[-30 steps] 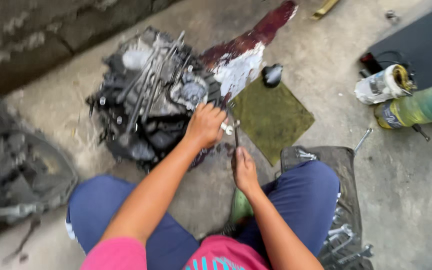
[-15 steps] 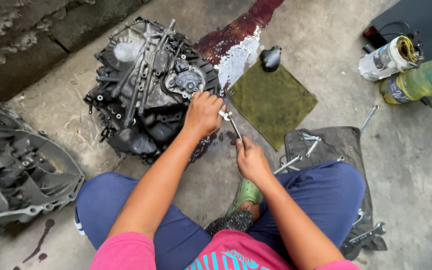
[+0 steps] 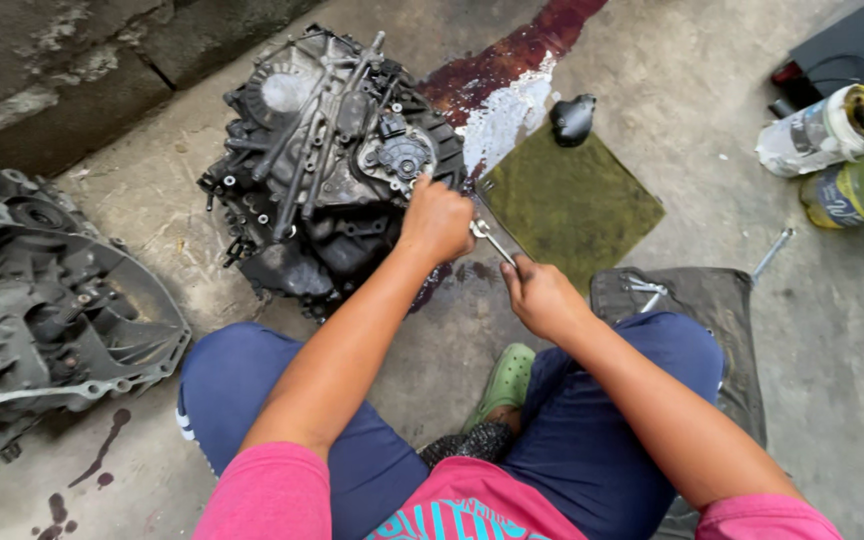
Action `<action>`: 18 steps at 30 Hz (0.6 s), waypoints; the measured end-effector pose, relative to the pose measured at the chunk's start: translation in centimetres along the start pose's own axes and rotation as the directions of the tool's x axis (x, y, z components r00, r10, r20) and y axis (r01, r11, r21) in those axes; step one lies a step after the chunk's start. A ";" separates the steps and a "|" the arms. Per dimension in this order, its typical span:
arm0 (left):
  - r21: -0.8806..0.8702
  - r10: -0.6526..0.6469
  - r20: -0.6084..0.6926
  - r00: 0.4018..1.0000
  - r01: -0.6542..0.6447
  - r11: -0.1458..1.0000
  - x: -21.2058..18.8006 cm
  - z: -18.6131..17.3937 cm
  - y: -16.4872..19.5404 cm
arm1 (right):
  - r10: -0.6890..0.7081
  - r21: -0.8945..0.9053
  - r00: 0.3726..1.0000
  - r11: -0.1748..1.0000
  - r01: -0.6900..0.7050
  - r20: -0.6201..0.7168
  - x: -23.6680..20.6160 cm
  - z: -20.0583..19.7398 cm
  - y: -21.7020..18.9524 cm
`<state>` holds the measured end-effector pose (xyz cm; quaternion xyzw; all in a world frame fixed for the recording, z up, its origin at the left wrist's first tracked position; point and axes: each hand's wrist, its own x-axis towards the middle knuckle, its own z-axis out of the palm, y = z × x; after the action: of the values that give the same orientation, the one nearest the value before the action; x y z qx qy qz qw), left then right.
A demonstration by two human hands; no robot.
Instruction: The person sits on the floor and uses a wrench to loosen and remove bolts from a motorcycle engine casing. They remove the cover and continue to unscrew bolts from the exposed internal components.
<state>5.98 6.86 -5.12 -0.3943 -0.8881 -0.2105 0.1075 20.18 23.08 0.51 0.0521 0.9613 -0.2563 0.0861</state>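
Greasy metal, rough concrete, worn cloth

The gearbox [image 3: 327, 170] is cast metal, dull and black with oily grime; the housing [image 3: 42, 300] beside it is matt grey metal. The wrench [image 3: 492, 240] is bright, smooth steel. The floor [image 3: 832, 330] is rough concrete with a glossy dark red oil stain [image 3: 497, 65]. The green mat [image 3: 572, 200] looks like matt, coarse cloth.

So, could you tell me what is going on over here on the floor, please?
A person sits on the concrete floor at a greasy gearbox assembly. The left hand rests against its near edge, and the right hand grips a wrench whose head meets the left hand. A green mat lies beside it, a second housing sits apart, and dark fluid stains the floor.
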 end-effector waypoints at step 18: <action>-0.069 -0.446 -0.248 0.860 0.444 0.893 3.7 3.7 2.5 | -0.275 -0.292 0.922 0.890 0.352 0.272 9.3 -7.2 4.1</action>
<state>5.22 12.48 -6.37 -0.1485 -0.9324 -0.2831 0.1685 10.68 30.73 2.88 -0.1492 0.9705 -0.1039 0.1586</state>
